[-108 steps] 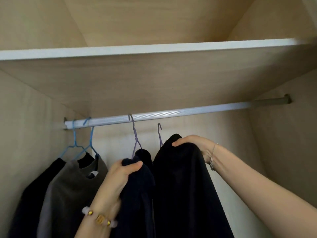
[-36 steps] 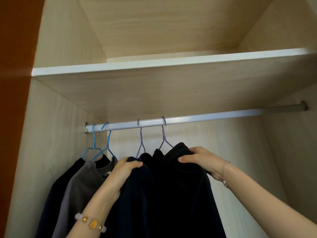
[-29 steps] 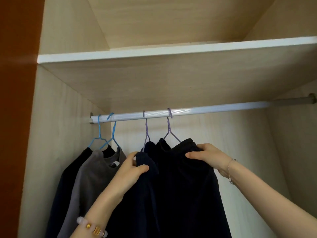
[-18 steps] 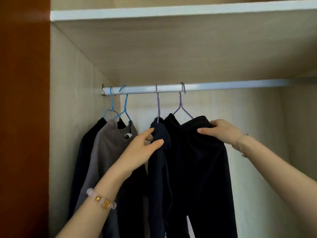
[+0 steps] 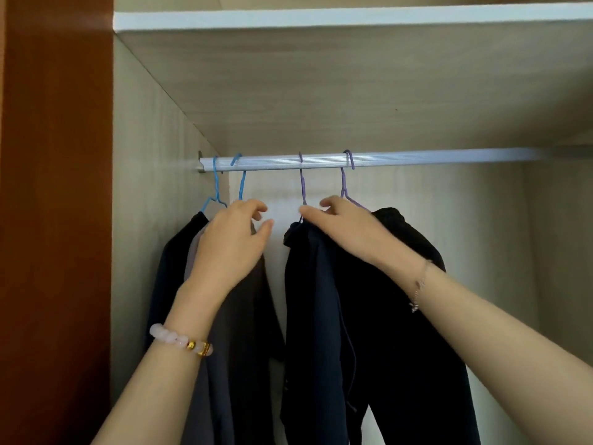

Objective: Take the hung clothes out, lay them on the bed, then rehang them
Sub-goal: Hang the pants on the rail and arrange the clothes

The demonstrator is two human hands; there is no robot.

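- Soft, even daylight comes from the front, and shadows are faint.
- The white shelf edge point(image 5: 321, 19) and the rail point(image 5: 417, 159) glare pale.
- The dark clothes point(image 5: 394, 332) sink into black, their folds barely readable.
- The whole picture is slightly soft, and straight lines bend toward the edges.

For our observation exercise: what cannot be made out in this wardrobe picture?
Head view: collar of the grey garment, behind the left hand.
Head view: hems of the hung clothes, cut by the bottom edge.
Head view: whether the right hand pinches the purple hanger; fingers cover it.
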